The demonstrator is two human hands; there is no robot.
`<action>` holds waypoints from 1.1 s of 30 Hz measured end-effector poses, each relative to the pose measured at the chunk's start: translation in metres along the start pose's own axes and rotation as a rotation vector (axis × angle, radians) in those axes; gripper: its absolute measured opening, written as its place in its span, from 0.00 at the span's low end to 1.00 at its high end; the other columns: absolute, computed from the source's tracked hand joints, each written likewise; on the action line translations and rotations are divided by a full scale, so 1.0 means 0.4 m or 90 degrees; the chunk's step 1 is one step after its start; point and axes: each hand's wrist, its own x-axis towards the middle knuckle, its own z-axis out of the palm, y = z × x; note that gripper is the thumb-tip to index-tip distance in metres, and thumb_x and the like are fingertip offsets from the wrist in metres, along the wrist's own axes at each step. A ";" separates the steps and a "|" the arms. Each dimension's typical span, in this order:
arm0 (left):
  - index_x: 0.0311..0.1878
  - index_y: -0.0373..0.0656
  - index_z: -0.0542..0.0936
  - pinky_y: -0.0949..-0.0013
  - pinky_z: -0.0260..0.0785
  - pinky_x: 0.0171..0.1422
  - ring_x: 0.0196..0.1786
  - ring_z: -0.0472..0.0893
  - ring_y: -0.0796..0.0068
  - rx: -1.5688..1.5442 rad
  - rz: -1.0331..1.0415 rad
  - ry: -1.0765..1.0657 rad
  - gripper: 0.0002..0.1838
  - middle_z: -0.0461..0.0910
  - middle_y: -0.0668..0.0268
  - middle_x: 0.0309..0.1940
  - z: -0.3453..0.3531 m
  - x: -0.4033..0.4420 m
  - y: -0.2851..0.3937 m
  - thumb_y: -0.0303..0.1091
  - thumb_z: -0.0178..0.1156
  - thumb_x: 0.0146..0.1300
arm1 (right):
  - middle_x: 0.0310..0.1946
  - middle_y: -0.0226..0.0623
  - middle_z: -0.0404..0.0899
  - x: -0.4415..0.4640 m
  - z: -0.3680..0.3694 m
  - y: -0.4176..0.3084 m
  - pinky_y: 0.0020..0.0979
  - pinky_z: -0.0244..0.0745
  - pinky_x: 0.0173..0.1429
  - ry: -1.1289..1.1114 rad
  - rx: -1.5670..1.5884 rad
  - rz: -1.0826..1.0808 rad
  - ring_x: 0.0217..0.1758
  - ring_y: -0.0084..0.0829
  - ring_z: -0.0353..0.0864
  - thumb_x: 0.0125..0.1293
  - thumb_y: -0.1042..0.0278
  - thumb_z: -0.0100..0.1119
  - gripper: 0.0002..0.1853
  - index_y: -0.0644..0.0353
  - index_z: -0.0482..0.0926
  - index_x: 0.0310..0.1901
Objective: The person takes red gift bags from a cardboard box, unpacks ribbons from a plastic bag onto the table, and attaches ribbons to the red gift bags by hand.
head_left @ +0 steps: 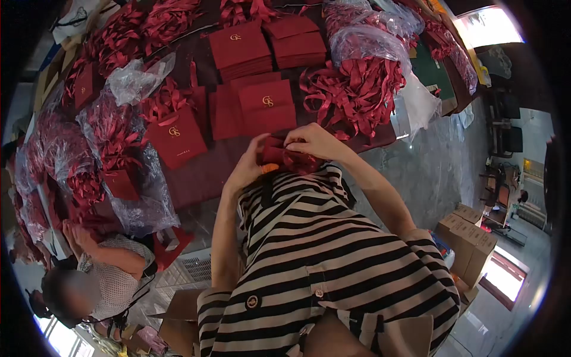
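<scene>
Close to my waist, at the table's front edge, both hands work on a dark red bag (pixel 275 150), partly hidden by my fingers. My left hand (pixel 247 168) is closed around its left side, where a small orange patch shows. Pinched fingers of my right hand (pixel 309 141) grip its upper right part, with folds of red material hanging below. Just beyond lie flat red bags (pixel 267 102) with a gold logo. A loose heap of red ribbons (pixel 357 95) spills from clear plastic to the right.
Stacks of red bags (pixel 241 49) stand farther back on the dark red table (pixel 205 181). Plastic-wrapped ribbon bundles (pixel 110 128) crowd the left. A co-worker (pixel 110 271) sits at lower left. Cardboard boxes (pixel 467 241) stand on the floor at right.
</scene>
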 end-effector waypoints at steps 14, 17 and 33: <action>0.66 0.36 0.67 0.65 0.63 0.65 0.59 0.75 0.63 0.114 0.042 0.079 0.27 0.76 0.54 0.57 -0.033 -0.055 0.126 0.24 0.58 0.62 | 0.35 0.32 0.83 -0.061 -0.171 -0.016 0.23 0.73 0.49 0.477 0.422 0.130 0.43 0.18 0.78 0.69 0.64 0.57 0.12 0.64 0.83 0.44; 0.74 0.36 0.54 0.67 0.49 0.75 0.74 0.58 0.63 0.072 0.146 0.272 0.40 0.60 0.57 0.72 -0.035 -0.087 0.228 0.16 0.51 0.55 | 0.38 0.38 0.83 -0.163 -0.174 0.121 0.29 0.76 0.43 0.421 0.146 0.202 0.38 0.28 0.83 0.66 0.65 0.59 0.13 0.56 0.81 0.50; 0.63 0.46 0.69 0.45 0.50 0.73 0.68 0.64 0.55 0.693 0.195 0.242 0.31 0.72 0.59 0.58 -0.014 0.105 0.032 0.38 0.65 0.54 | 0.39 0.41 0.82 -0.215 -0.065 0.091 0.34 0.77 0.33 0.600 -0.297 0.085 0.31 0.41 0.81 0.64 0.74 0.57 0.09 0.58 0.80 0.45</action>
